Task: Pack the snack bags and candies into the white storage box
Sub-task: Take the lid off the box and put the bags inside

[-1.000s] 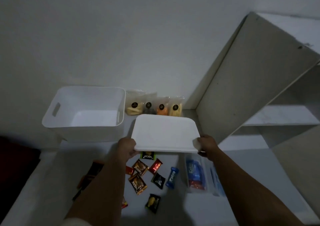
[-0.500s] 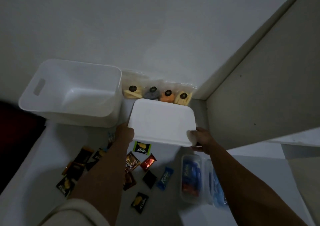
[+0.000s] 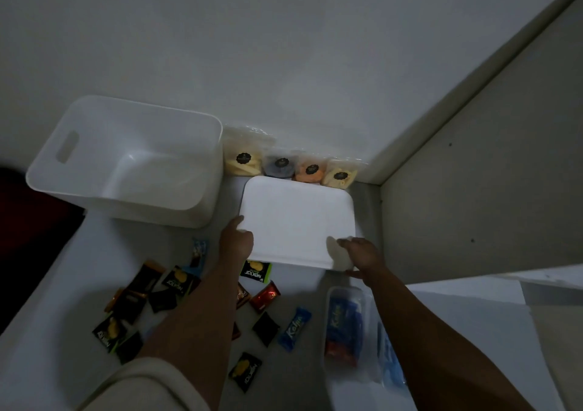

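The white storage box (image 3: 94,196) stands open and empty at the back left, a slot handle in its left wall. Its flat white lid (image 3: 296,218) lies to the right of it, low over the surface. My left hand (image 3: 236,240) holds the lid's near left corner and my right hand (image 3: 359,253) its near right corner. Several clear snack bags (image 3: 290,166) lean on the wall behind the lid. Loose candies (image 3: 265,295) in dark, red and blue wrappers lie scattered in front, some under my left forearm.
A clear tub (image 3: 344,328) with blue and red packets sits at the near right. A grey cabinet panel (image 3: 473,190) rises on the right, close to the lid. The white wall (image 3: 284,63) closes the back. A dark red patch (image 3: 19,221) lies beyond the surface's left edge.
Both hands carried the lid away from me and down toward the snack bags. My view tilted down and left, so the box now shows its inside.
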A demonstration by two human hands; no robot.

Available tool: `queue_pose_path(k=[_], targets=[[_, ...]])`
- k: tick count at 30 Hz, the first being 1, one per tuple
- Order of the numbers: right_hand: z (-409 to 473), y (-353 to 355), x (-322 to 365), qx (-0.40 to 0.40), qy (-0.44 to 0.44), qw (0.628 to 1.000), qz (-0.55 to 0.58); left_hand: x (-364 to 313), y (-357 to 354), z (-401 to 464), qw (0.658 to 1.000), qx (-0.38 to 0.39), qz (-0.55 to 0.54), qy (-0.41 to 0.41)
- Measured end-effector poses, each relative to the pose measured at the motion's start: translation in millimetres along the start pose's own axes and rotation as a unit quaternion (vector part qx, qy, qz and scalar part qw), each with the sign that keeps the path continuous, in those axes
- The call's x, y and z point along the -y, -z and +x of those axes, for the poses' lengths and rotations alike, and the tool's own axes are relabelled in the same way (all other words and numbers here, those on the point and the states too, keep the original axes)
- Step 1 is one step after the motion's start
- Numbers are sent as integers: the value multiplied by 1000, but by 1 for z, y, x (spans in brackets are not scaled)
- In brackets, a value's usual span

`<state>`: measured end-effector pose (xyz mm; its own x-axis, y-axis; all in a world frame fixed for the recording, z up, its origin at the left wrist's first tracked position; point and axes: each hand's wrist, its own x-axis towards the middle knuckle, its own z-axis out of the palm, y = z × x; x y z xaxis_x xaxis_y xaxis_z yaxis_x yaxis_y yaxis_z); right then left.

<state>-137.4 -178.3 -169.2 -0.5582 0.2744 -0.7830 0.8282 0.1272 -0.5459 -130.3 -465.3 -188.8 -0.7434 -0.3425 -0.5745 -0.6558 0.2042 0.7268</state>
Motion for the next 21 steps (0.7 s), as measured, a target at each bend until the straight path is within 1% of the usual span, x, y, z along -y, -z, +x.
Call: queue_pose_path(k=[3, 6, 9, 13, 16, 19, 21], targets=[[-2, 0, -1, 4, 12, 1000, 11, -3, 2, -5, 1000, -3, 13, -25], [-4, 1, -6, -13, 37, 999, 20, -7, 5, -16, 998, 10, 43, -47], [-10, -7, -9, -47, 92, 994, -22, -3, 11, -35, 993, 35, 99, -60], [-34, -24, -7, -87, 168, 979, -80, 16, 29, -55, 984, 58, 156, -69], [-49, -40, -8, -80, 216, 965, -128, 23, 49, -68, 982, 47, 168, -77], [-62, -59, -7, -61, 235, 957, -161, 37, 76, -66, 973, 20, 213, -84], [-70, -73, -9, -53, 245, 951, -181, 49, 95, -60, 975, 9, 208, -82]])
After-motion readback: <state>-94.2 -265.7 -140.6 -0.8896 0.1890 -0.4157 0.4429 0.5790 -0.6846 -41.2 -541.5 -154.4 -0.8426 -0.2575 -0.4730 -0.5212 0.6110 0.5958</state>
